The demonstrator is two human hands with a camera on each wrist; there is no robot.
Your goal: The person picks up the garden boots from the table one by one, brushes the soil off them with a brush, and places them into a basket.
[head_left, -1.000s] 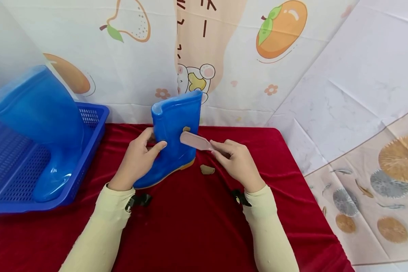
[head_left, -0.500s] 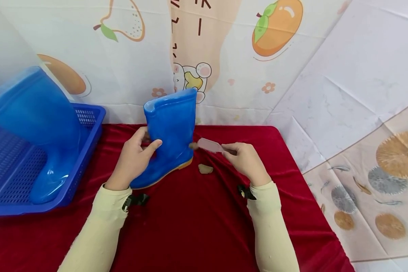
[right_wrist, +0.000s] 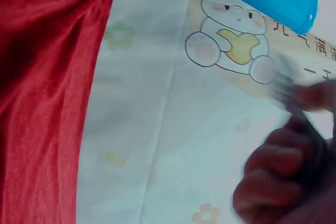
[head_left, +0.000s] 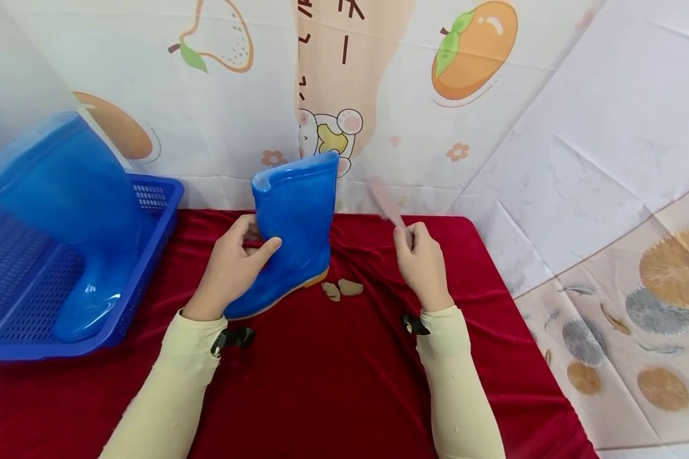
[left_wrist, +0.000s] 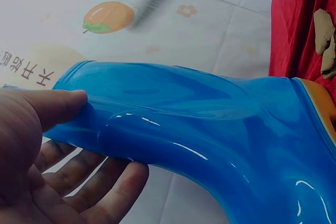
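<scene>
A blue rubber boot point(head_left: 298, 223) with a tan sole stands on the red cloth, toe toward the near left. My left hand point(head_left: 232, 268) holds its shaft from the left; in the left wrist view the thumb lies on the boot point(left_wrist: 173, 103) and the fingers are under it. To the right, my right hand point(head_left: 422, 264) grips a pinkish flat-backed brush point(head_left: 387, 204) by its handle, raised apart from the boot. Motion blurs the brush point(left_wrist: 151, 4), whose bristles show dark in the left wrist view. Two brown mud-like pieces point(head_left: 350, 287) lie by the heel.
A blue perforated plastic basket point(head_left: 155, 242) at the left holds a second blue boot point(head_left: 86, 210), which leans well above the rim. Behind the table hangs a white printed sheet point(head_left: 207, 127). The red cloth point(head_left: 321, 382) ends at the right along the table edge.
The brush swept down off the boot's shaft to the right and now points up. A brown piece that was on the shaft has dropped beside the other. The left hand keeps its hold.
</scene>
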